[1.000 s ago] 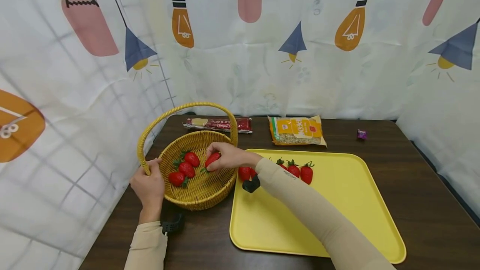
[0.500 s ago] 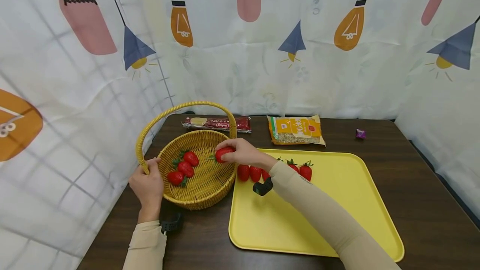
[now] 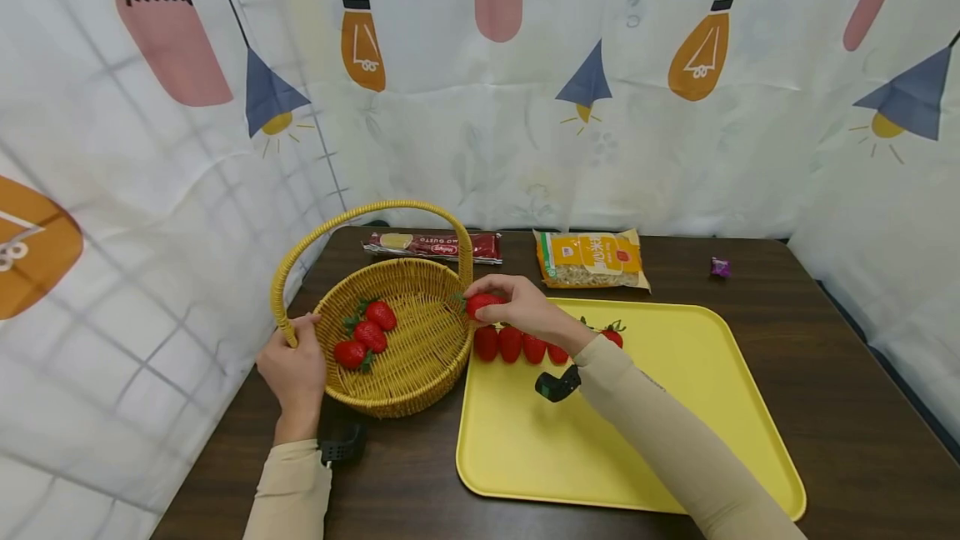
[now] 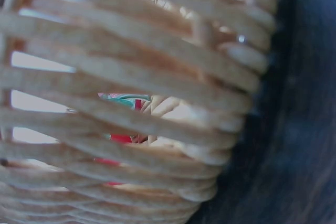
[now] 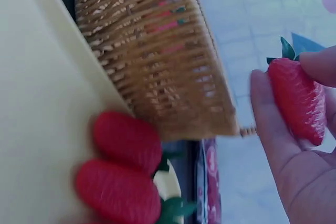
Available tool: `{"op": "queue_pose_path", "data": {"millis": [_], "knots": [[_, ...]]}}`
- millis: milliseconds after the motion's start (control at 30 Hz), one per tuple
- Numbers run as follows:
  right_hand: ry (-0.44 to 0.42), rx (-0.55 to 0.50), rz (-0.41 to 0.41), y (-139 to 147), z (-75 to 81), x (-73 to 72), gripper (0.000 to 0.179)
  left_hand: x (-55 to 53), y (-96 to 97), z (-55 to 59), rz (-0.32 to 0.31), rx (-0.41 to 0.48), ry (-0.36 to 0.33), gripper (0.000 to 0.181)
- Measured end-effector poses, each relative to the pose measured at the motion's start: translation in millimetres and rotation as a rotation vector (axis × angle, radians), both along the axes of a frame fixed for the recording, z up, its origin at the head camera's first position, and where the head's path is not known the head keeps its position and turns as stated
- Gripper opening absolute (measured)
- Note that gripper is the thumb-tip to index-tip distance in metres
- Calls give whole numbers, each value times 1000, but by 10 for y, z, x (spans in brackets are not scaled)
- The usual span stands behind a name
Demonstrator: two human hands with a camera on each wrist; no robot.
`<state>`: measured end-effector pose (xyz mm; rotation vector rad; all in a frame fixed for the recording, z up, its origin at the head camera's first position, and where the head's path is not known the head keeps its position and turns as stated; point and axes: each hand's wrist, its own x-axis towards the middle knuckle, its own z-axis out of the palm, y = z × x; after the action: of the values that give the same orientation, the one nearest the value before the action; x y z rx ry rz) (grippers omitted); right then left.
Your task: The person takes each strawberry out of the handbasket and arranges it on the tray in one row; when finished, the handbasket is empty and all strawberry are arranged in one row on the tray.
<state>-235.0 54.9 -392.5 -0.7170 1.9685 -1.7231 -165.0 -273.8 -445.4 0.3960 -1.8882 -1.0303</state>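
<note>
My right hand (image 3: 517, 304) pinches a red strawberry (image 3: 483, 305) between thumb and fingers, just over the right rim of the basket. In the right wrist view the held strawberry (image 5: 298, 98) shows its green leaves toward the fingertips. My left hand (image 3: 297, 369) grips the yellow wicker basket (image 3: 408, 398) at its left side, where the arched handle meets the rim. Inside the basket, toward the left, lie three strawberries (image 3: 371, 336). A row of several strawberries (image 3: 510, 344) lies along the back left of the yellow tray (image 3: 585, 457), partly hidden by my right forearm.
Behind the basket lies a long dark red packet (image 3: 435, 247). A yellow bag of grain (image 3: 592, 259) sits behind the tray, and a small purple wrapped piece (image 3: 720, 267) is at the back right. The basket's tall handle (image 3: 375, 211) arches over its opening.
My right hand has moved right, from inside the basket to its right rim, carrying the strawberry with it. More of the tray's strawberry row now shows on the left. The left hand keeps its grip.
</note>
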Motion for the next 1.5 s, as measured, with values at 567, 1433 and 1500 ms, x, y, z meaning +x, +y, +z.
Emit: {"op": "queue_pose_path", "data": {"millis": [567,1433,1500], "knots": [[38,68,-185,728,-142,169,29,2,14,55,4,13,-5,39],[50,58,-511,1587,-314,233,37,18,40,-4,62,-8,20,31],[41,55,-540,1654,-348,244,38,0,40,-1,61,-8,24,31]]}}
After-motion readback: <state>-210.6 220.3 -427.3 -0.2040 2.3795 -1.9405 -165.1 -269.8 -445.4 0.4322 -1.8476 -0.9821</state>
